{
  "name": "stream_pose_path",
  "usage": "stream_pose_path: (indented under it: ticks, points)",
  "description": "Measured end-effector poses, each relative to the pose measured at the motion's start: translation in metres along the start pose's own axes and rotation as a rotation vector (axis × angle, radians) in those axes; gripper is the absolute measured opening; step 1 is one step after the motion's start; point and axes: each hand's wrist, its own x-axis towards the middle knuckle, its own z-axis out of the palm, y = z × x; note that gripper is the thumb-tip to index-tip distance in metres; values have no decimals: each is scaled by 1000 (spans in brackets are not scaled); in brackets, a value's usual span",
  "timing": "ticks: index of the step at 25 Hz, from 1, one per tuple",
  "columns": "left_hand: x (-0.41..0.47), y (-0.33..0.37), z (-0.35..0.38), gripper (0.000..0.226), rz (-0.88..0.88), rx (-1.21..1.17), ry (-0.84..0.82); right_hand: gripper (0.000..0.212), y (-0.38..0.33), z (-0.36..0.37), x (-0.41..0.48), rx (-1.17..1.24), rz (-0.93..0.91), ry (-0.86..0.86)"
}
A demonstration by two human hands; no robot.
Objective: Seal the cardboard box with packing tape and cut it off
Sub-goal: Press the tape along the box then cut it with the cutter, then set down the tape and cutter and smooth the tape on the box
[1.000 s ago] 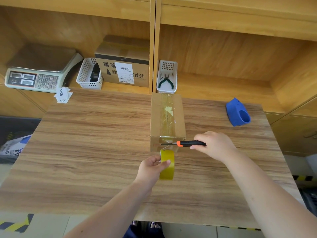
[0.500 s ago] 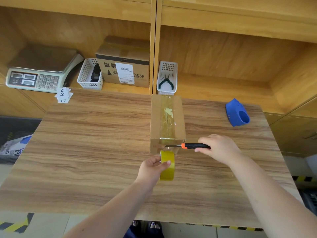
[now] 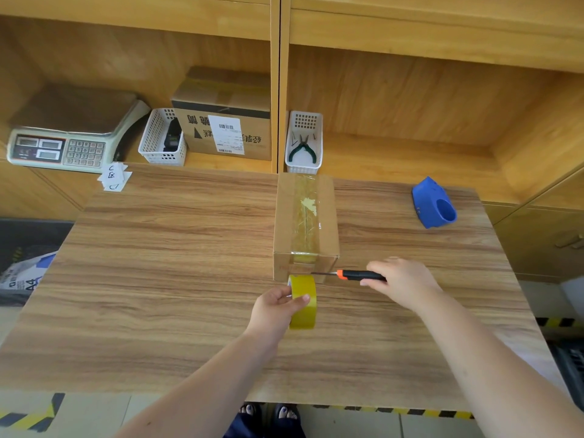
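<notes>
Cardboard box (image 3: 305, 222) taped, left hand (image 3: 275, 306) gripping tape roll (image 3: 303, 301), right hand (image 3: 401, 284) holding knife (image 3: 350, 275)

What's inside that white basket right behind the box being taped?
The white basket holds green-handled pliers and a few thin metal bits beside them. Its lower part is hidden behind the table edge and the cardboard box, so anything lying there cannot be seen.

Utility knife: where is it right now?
In the head view, the utility knife is in the right hand, right of centre, blade tip at the cardboard box's near face, just above the tape roll.
</notes>
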Motion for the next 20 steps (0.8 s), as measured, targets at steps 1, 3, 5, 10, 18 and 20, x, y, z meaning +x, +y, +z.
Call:
stream_pose_path:
  ticks: [1, 3, 5, 10, 18, 20]
  points:
    - [1, -2, -2, 24, 10, 36, 4, 33, 1, 6, -3, 44, 37, -19]
    - [3, -10, -8, 27, 51, 183, 11, 25, -1, 27, -11, 233, 135, -71]
    - [4, -19, -18, 33, 134, 519, -1, 21, -9, 58, -21, 443, 222, -92]
    - [5, -36, -38, 37, 411, 1539, -89, 15, -44, 120, -38, 736, 416, -62]
    - [23, -57, -44, 51, 519, 1988, -183, 25, -61, 165, -34, 587, 444, 20]
    - [22, -54, -49, 43, 529, 1951, -210, 29, -60, 160, -32, 611, 447, 17]
